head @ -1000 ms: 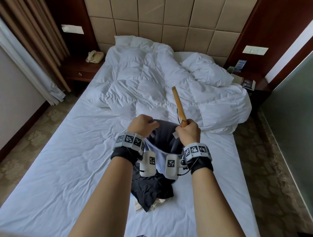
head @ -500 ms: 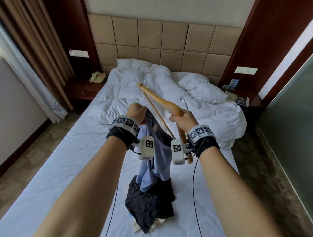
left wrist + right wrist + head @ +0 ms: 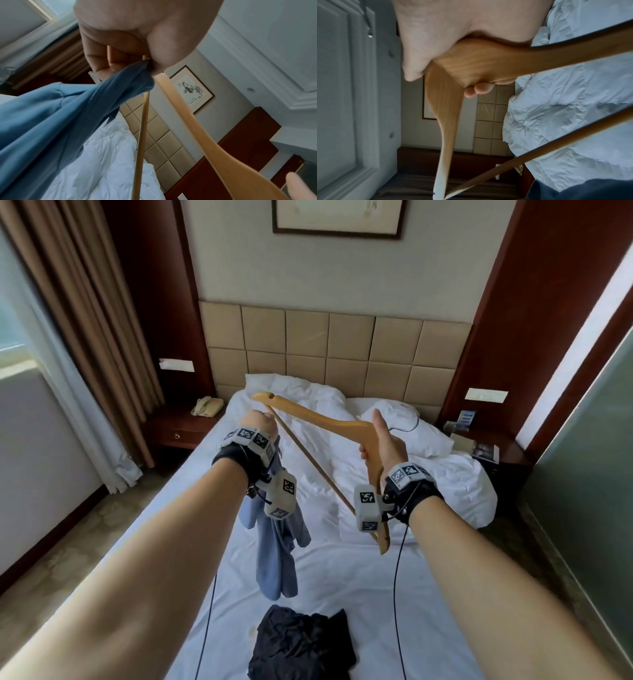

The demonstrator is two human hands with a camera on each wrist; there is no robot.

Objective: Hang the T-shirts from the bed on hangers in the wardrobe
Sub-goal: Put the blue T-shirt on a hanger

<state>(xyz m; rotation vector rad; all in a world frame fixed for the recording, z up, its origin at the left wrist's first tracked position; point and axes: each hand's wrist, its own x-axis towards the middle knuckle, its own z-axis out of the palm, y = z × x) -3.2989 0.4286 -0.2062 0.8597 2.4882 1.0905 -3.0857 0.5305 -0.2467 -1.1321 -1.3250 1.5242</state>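
hanger-threading step, judged. right hand [image 3: 383, 445] wraps the wooden hanger [image 3: 318, 417] at its middle, thumb raised. left hand [image 3: 258, 422] fisted on the blue t-shirt [image 3: 277, 542], fabric pinched against the hanger's lower bar in the left wrist view; shirt dangles above the bed [image 3: 342, 577]. black t-shirt [image 3: 301, 645] lies on the sheet. next, likely: feed the hanger's far arm into the shirt opening. wardrobe not in view.

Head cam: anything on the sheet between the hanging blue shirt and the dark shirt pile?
Nothing. In the head view only bare white sheet separates the blue T-shirt's hanging end from the dark T-shirt; they don't touch.
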